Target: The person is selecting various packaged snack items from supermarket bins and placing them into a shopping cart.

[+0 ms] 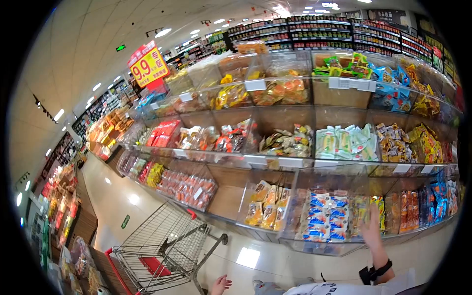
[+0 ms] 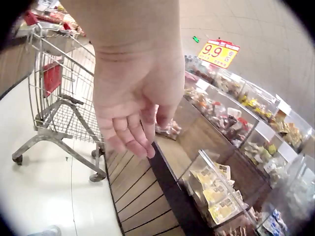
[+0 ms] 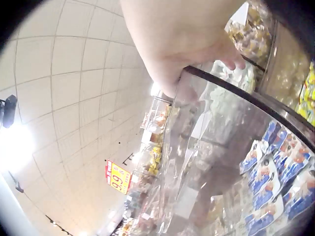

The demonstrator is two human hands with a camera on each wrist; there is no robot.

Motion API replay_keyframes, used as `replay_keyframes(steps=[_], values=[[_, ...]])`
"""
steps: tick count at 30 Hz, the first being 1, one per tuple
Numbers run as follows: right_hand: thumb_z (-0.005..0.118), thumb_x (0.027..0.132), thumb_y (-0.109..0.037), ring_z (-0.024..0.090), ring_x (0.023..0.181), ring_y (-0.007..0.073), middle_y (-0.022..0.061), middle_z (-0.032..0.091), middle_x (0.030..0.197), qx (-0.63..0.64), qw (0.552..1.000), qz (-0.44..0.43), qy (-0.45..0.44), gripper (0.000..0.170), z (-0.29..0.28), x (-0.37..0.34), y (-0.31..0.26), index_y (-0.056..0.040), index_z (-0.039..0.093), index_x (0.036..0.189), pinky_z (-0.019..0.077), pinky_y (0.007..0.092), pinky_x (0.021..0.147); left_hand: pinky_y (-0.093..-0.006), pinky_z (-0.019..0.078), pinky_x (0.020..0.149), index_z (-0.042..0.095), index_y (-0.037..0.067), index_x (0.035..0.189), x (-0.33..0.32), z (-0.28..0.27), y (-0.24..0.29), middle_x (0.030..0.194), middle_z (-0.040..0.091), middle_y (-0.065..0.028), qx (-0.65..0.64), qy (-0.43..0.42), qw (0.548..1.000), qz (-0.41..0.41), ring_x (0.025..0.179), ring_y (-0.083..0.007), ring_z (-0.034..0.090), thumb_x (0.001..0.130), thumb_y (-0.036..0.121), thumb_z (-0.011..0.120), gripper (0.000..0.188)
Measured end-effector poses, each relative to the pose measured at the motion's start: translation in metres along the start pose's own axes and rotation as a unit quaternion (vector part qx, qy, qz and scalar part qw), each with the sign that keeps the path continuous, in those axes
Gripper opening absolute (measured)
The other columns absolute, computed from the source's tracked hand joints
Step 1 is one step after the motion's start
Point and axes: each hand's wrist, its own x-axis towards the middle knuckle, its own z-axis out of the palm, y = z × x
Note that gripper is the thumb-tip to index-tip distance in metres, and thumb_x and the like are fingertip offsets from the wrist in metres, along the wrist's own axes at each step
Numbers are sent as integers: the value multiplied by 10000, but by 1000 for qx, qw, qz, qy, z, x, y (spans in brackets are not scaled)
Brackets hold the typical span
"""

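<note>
My right hand [image 1: 372,231] reaches over the front of the lowest display row, near yellow packets [image 1: 377,206]. In the right wrist view, the hand [image 3: 192,56] overlaps the dark top edge of a clear plastic bin panel [image 3: 221,84], with its thumb seen through the panel. White-and-blue snack packets [image 3: 273,182] lie in the bin beside it. My left hand [image 1: 221,284] hangs low, away from the shelves. The left wrist view shows that hand [image 2: 138,103] with loosely bent fingers and nothing in them, above the display's slatted base [image 2: 138,191].
A metal shopping cart [image 1: 162,246] with red trim stands at the left on the shiny floor [image 1: 246,268]. Tiered clear bins of packaged snacks curve around the front. A yellow 9.9 price sign [image 1: 149,67] rises above them. Another snack display [image 1: 73,221] lines the far left.
</note>
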Motion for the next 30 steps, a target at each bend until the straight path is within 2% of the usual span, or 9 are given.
replay_keyframes(steps=[6, 10, 11, 14, 16, 18, 24, 26, 30], values=[[504, 693, -39, 209, 1157, 339, 179, 180, 1270, -128, 982, -82, 115, 489, 13, -32, -119, -7, 335, 1151, 197, 384, 937, -268, 438, 583, 452, 74, 1088, -8, -86, -38, 806, 566, -101, -91, 45, 994, -47, 690, -165, 547, 812, 290, 385, 357], [519, 680, -81, 243, 1143, 331, 177, 249, 1240, -26, 974, -224, 7, 470, 72, -59, -218, -59, 388, 1130, 177, 422, 937, -234, 418, 540, 489, 72, 1018, 14, -164, -93, 732, 552, -84, -58, 47, 996, -40, 628, -137, 519, 813, 298, 383, 323], [547, 669, -132, 239, 1147, 326, 174, 252, 1239, -125, 965, -226, 31, 494, 89, -59, -228, -78, 387, 1134, 158, 451, 935, -231, 417, 553, 495, 50, 973, 20, -176, -109, 758, 539, -79, -96, 53, 993, -50, 663, -150, 508, 814, 279, 382, 301], [616, 621, -272, 222, 1155, 316, 159, 261, 1233, -230, 967, -114, -12, 611, 157, -61, -166, -118, 363, 1156, 114, 536, 916, -236, 420, 570, 494, 41, 958, 49, -185, -56, 788, 535, -80, 119, -19, 987, 104, 692, -161, 506, 816, 280, 379, 301], [629, 604, -289, 212, 1153, 324, 152, 267, 1227, -280, 930, -231, 50, 664, 167, -66, -212, -132, 335, 1179, 115, 555, 907, -239, 421, 581, 494, 35, 947, 39, -186, -3, 808, 533, -80, 213, 1, 953, 217, 712, -169, 505, 817, 281, 377, 302], [620, 615, -274, 209, 1149, 333, 150, 265, 1228, -279, 938, -201, 49, 643, 166, -62, -224, -138, 339, 1177, 122, 557, 904, -242, 423, 592, 494, 29, 937, 23, -211, 43, 828, 530, -81, 312, 24, 893, 325, 731, -176, 503, 818, 281, 375, 304], [609, 622, -196, 293, 1094, 341, 146, 357, 1129, -240, 931, -273, 13, 536, 173, -55, -213, -114, 405, 1111, 201, 530, 884, -284, 429, 623, 487, 20, 935, 40, -141, 170, 883, 529, -90, -93, -73, 984, 135, 778, -203, 508, 791, 207, 447, 240], [600, 636, -168, 334, 1073, 298, 127, 391, 1089, -124, 945, -302, -18, 480, 187, -71, -217, -99, 432, 1080, 258, 466, 881, -217, 414, 564, 422, 10, 1082, 182, -153, 65, 793, 561, -89, 16, -143, 977, 160, 665, -122, 521, 829, 149, 369, 293], [583, 658, -145, 373, 1041, 236, 100, 410, 1075, -29, 939, -335, -69, 406, 225, -59, -239, -85, 465, 1041, 307, 365, 879, -215, 408, 585, 421, 15, 1080, 182, -137, 123, 805, 558, -95, 10, -180, 976, 122, 684, -124, 523, 824, 175, 398, 303]])
